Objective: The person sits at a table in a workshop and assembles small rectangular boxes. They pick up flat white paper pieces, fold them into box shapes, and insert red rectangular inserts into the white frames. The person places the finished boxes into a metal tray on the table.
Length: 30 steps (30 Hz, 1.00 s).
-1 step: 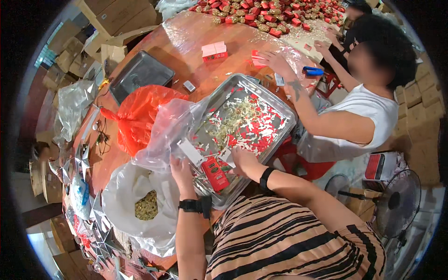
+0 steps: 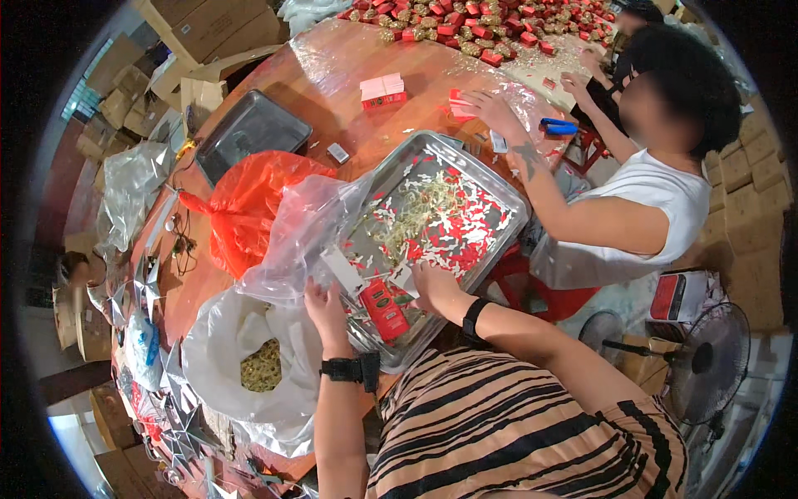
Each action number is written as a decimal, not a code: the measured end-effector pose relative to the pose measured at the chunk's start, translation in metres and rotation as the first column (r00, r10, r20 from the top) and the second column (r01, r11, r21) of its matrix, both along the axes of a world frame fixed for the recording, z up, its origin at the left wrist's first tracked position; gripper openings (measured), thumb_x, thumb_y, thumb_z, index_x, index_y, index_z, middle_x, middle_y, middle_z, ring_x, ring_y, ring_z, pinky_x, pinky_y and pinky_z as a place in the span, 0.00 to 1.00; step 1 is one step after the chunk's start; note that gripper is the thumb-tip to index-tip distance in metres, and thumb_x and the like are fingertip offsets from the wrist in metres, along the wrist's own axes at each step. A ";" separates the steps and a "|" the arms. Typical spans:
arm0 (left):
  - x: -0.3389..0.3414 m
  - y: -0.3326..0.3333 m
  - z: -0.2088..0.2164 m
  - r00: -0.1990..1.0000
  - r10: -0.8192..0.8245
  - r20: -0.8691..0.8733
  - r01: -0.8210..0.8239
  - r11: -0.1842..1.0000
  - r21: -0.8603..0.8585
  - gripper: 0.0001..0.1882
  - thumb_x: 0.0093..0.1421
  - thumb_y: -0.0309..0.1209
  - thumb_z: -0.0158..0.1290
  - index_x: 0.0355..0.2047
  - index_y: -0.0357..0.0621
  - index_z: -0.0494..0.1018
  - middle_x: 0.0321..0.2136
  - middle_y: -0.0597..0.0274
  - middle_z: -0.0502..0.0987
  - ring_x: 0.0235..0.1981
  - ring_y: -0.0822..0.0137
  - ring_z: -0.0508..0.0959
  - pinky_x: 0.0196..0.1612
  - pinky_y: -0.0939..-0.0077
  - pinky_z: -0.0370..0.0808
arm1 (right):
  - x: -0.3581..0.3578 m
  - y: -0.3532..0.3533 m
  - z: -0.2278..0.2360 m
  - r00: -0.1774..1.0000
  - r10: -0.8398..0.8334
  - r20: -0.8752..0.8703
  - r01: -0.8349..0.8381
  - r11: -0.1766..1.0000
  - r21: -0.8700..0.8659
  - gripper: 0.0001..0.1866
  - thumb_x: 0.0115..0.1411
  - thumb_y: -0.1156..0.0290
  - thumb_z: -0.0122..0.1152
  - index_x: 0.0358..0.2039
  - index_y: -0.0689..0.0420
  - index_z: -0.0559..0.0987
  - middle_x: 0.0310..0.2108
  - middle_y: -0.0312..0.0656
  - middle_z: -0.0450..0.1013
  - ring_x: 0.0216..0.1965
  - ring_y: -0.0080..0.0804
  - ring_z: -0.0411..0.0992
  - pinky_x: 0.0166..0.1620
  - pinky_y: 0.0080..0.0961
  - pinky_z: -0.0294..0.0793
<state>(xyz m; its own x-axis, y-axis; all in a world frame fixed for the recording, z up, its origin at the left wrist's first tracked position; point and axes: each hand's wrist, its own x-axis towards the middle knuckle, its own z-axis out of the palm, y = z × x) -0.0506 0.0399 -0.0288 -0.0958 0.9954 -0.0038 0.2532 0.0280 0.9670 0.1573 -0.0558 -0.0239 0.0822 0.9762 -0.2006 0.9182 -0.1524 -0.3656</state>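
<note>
A red paper carton (image 2: pixel 383 310) with white inner flaps is held over the near end of a metal tray (image 2: pixel 502 235). My left hand (image 2: pixel 327 309) has its fingers closed at the carton's left side, by a white flap (image 2: pixel 341 271). On the other side my right hand (image 2: pixel 435 288) pinches the right flap, its thumb partly hidden. Red and white paper scraps (image 2: pixel 476 223) lie in the tray, mixed with pale shredded strands (image 2: pixel 413 214). Left of my left hand, a white plastic bag (image 2: pixel 218 339) stands open around greenish-gold bits (image 2: pixel 262 366).
A tied red bag (image 2: pixel 241 214) and a dark tray (image 2: pixel 252 133) are on the left. Stacked pink-white cards (image 2: pixel 382 90) stand farther off. A co-worker (image 2: pixel 632 200) sits at right near a blue stapler (image 2: pixel 558 126). A fan (image 2: pixel 706 362) stands lower right. Red-gold packets (image 2: pixel 474 29) are heaped at the back.
My left wrist sits very slightly farther right. Both hands stay at the red carton, and the co-worker's arm is about where it was.
</note>
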 end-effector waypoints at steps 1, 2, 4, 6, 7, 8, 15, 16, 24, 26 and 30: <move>0.000 -0.006 0.002 0.999 -0.014 -0.039 0.015 1.000 0.023 0.21 0.55 0.25 0.49 0.49 0.34 0.61 0.28 0.64 0.71 0.22 0.78 0.68 0.22 0.84 0.66 | 0.000 0.000 -0.001 1.000 -0.009 -0.008 0.009 1.000 0.018 0.25 0.42 0.63 0.67 0.35 0.64 0.67 0.32 0.51 0.67 0.34 0.46 0.70 0.32 0.37 0.73; 0.003 -0.012 0.003 0.997 -0.029 -0.078 0.032 0.998 0.044 0.22 0.54 0.25 0.50 0.49 0.33 0.61 0.27 0.64 0.71 0.22 0.78 0.68 0.22 0.85 0.66 | 0.001 0.000 -0.002 1.000 0.000 -0.015 0.000 1.000 0.003 0.24 0.42 0.65 0.66 0.35 0.64 0.67 0.32 0.51 0.67 0.34 0.46 0.70 0.33 0.37 0.73; 0.008 -0.024 0.013 0.994 -0.104 0.026 0.106 0.990 -0.096 0.15 0.54 0.25 0.49 0.42 0.31 0.67 0.24 0.63 0.72 0.20 0.78 0.69 0.22 0.85 0.67 | 0.007 0.001 -0.001 0.999 0.017 -0.028 -0.018 0.999 -0.027 0.22 0.42 0.67 0.64 0.35 0.64 0.67 0.32 0.50 0.68 0.35 0.45 0.70 0.33 0.37 0.73; 0.016 -0.034 0.022 0.970 -0.211 0.121 0.237 0.931 -0.277 0.11 0.54 0.24 0.48 0.38 0.30 0.71 0.22 0.63 0.73 0.19 0.78 0.70 0.22 0.85 0.67 | 0.010 -0.003 -0.002 0.999 0.024 -0.027 -0.022 0.996 0.086 0.19 0.43 0.70 0.62 0.34 0.63 0.68 0.32 0.50 0.67 0.35 0.45 0.70 0.33 0.37 0.73; 0.021 -0.038 0.021 0.966 -0.235 0.113 0.259 0.911 -0.320 0.09 0.55 0.25 0.49 0.33 0.31 0.73 0.22 0.61 0.74 0.19 0.76 0.72 0.22 0.84 0.69 | 0.011 -0.004 -0.002 0.999 0.026 -0.025 -0.022 0.989 0.146 0.18 0.43 0.71 0.61 0.34 0.63 0.68 0.32 0.50 0.67 0.35 0.45 0.70 0.34 0.37 0.73; 0.026 -0.040 0.018 0.951 -0.278 0.137 0.309 0.886 -0.345 0.09 0.55 0.26 0.49 0.34 0.31 0.72 0.22 0.60 0.74 0.20 0.76 0.72 0.22 0.84 0.70 | 0.012 -0.005 -0.004 1.000 -0.002 -0.011 0.004 0.990 0.144 0.16 0.43 0.72 0.60 0.33 0.62 0.68 0.32 0.50 0.68 0.35 0.45 0.70 0.34 0.37 0.73; 0.063 -0.055 0.009 0.853 -0.409 0.323 0.521 0.701 -0.487 0.13 0.57 0.33 0.49 0.36 0.33 0.72 0.27 0.61 0.76 0.26 0.72 0.76 0.26 0.81 0.72 | 0.019 -0.009 0.010 0.927 -0.109 -0.358 0.177 0.971 0.164 0.17 0.42 0.68 0.62 0.33 0.58 0.69 0.30 0.45 0.70 0.34 0.43 0.71 0.34 0.38 0.70; 0.065 -0.055 0.004 0.855 -0.430 0.289 0.518 0.722 -0.459 0.13 0.57 0.32 0.50 0.35 0.33 0.72 0.25 0.62 0.75 0.24 0.73 0.75 0.24 0.81 0.71 | 0.020 -0.008 0.014 0.904 -0.086 -0.419 0.162 0.975 0.151 0.19 0.42 0.66 0.63 0.34 0.57 0.69 0.30 0.45 0.70 0.34 0.43 0.71 0.33 0.38 0.70; 0.059 -0.056 0.002 0.867 -0.283 0.411 0.449 0.800 -0.398 0.10 0.56 0.27 0.48 0.33 0.31 0.72 0.27 0.60 0.76 0.25 0.72 0.74 0.28 0.78 0.70 | 0.064 0.038 0.002 0.927 -0.182 -0.329 0.274 0.927 0.258 0.09 0.45 0.69 0.61 0.27 0.58 0.73 0.31 0.45 0.69 0.33 0.45 0.70 0.35 0.37 0.69; 0.054 -0.055 0.019 0.864 -0.238 0.443 0.451 0.757 -0.473 0.11 0.57 0.27 0.47 0.36 0.31 0.71 0.29 0.59 0.76 0.26 0.71 0.74 0.31 0.79 0.71 | 0.066 0.048 -0.013 0.975 -0.096 -0.199 0.151 0.947 0.284 0.09 0.45 0.70 0.62 0.27 0.58 0.73 0.32 0.46 0.68 0.34 0.45 0.70 0.35 0.37 0.69; 0.046 -0.049 0.029 0.813 -0.239 0.531 0.504 0.747 -0.434 0.12 0.57 0.26 0.47 0.40 0.32 0.69 0.32 0.59 0.76 0.30 0.70 0.75 0.34 0.76 0.72 | 0.071 0.055 -0.029 0.913 -0.155 -0.377 0.271 0.922 0.276 0.08 0.44 0.73 0.61 0.25 0.61 0.73 0.31 0.46 0.67 0.34 0.44 0.70 0.36 0.35 0.69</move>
<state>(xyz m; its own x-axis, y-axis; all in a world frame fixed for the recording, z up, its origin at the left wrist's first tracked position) -0.0051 -0.0089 0.0003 0.4248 0.7640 -0.4857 -0.0633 0.5603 0.8259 0.2288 -0.0003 -0.0525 0.2779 0.9587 0.0613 0.6854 -0.1532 -0.7118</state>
